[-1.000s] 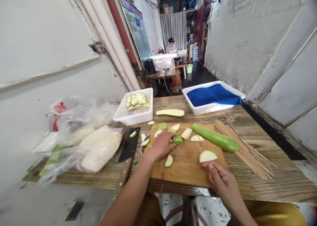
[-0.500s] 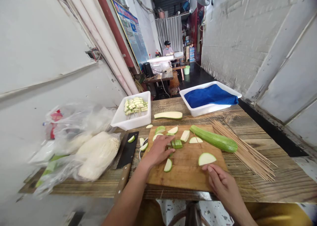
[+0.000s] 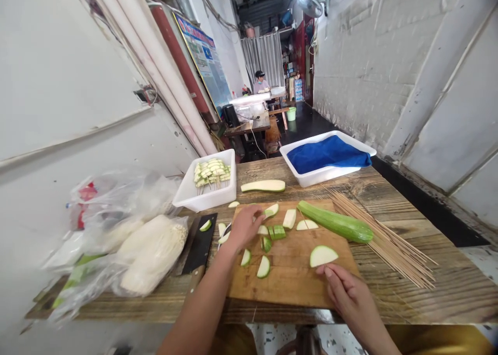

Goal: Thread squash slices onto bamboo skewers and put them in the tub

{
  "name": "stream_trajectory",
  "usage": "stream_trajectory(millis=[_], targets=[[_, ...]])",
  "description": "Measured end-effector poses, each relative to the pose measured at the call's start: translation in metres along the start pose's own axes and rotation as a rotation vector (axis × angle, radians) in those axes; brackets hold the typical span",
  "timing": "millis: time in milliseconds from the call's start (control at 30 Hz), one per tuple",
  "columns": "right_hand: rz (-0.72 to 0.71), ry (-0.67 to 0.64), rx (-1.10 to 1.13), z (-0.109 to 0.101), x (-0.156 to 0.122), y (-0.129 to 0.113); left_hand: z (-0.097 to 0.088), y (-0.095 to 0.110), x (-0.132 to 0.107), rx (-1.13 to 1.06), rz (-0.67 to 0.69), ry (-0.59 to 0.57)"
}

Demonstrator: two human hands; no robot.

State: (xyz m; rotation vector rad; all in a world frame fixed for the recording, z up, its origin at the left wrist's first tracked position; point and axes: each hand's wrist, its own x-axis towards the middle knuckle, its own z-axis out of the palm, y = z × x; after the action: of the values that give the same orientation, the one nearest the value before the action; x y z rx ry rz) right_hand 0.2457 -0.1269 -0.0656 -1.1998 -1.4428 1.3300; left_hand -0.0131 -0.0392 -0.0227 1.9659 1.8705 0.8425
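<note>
My left hand point(image 3: 244, 226) lies over the far left part of the wooden cutting board point(image 3: 295, 277), fingers curled among several zucchini slices point(image 3: 272, 232); what the fingertips pinch is hidden. Two slices point(image 3: 263, 266) lie just below it. My right hand point(image 3: 348, 291) rests on the board's near right edge, fingers together, touching a large half-round zucchini slice point(image 3: 322, 255). A half zucchini point(image 3: 336, 221) lies across the board's far right corner. Another zucchini half point(image 3: 263, 186) lies on the table beyond the board.
A cleaver point(image 3: 199, 251) lies left of the board. Bagged enoki mushrooms point(image 3: 150, 255) sit further left. A white tray point(image 3: 191, 194) holds skewered zucchini; another tray point(image 3: 311, 177) holds a blue cloth point(image 3: 327, 153). Bamboo skewers point(image 3: 383, 237) lie at right. A person point(image 3: 260, 81) sits far back.
My left hand moved up the board toward its far left corner, leaving slices behind it. The camera tilted slightly. My right hand stayed at the large slice.
</note>
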Motion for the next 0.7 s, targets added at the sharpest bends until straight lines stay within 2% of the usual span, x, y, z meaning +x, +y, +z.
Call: stream_trajectory(millis=[67, 167, 233, 367, 700], targets=[[-0.129, -0.011, -0.138, 0.002, -0.001, -0.002, -0.003, 0.006, -0.007, -0.367, -0.142, 0.044], [-0.336, -0.041, -0.302, 0.007, -0.004, -0.005, -0.008, 0.019, -0.017, -0.927, -0.344, -0.054], [-0.399, -0.082, -0.364, 0.010, -0.006, -0.006, -0.010, 0.026, -0.022, -1.152, -0.447, -0.102], [-0.414, -0.104, -0.394, 0.015, -0.007, -0.008, -0.009, 0.034, -0.027, -1.359, -0.586, -0.045], [-0.359, -0.158, -0.378, 0.025, -0.008, -0.011, -0.007, 0.032, -0.034, -1.464, -0.639, -0.033]])
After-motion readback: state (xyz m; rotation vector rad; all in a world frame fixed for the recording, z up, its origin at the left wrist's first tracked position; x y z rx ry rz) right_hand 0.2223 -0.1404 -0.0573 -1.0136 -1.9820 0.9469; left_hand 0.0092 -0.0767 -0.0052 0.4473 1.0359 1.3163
